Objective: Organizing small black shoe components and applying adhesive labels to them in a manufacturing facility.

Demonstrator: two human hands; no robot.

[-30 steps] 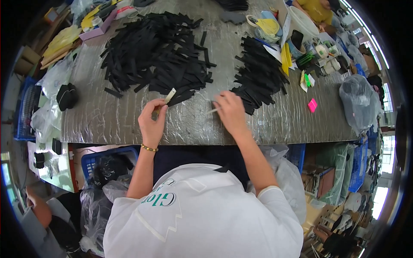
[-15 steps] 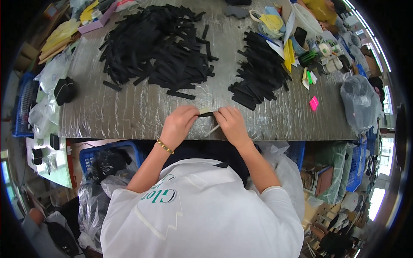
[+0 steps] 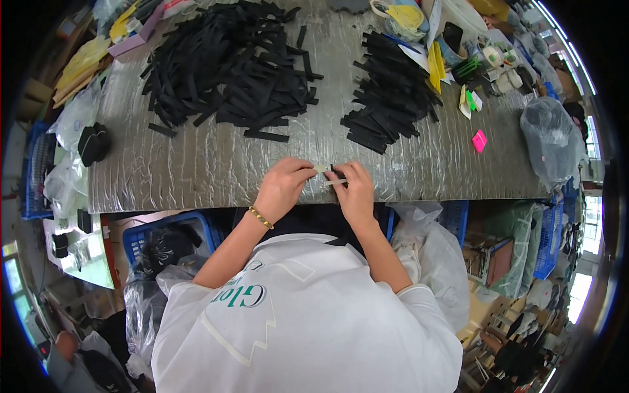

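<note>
My left hand is closed, its thumb and fingertips pinching a small pale flat piece just above the near part of the table. A bit of black strip shows at that piece's right end, by the fingertips of my right hand. Held in the right hand is a thin white stick, pen-like, lying across the fingers and pointing left. Beyond my hands spreads a large heap of black strips. A smaller, flatter pile of black strips lies to its right.
The table has a silvery wrinkled cover. A pink piece and a bagged bundle lie on the right. Cups, tape and papers crowd the back right. A black bundle stands left; a blue basket sits below the front edge.
My hands have come closer together around the pale piece. Less of the black strip shows beneath it. The white stick has turned from slanting to nearly level. The whole view has shifted slightly.
</note>
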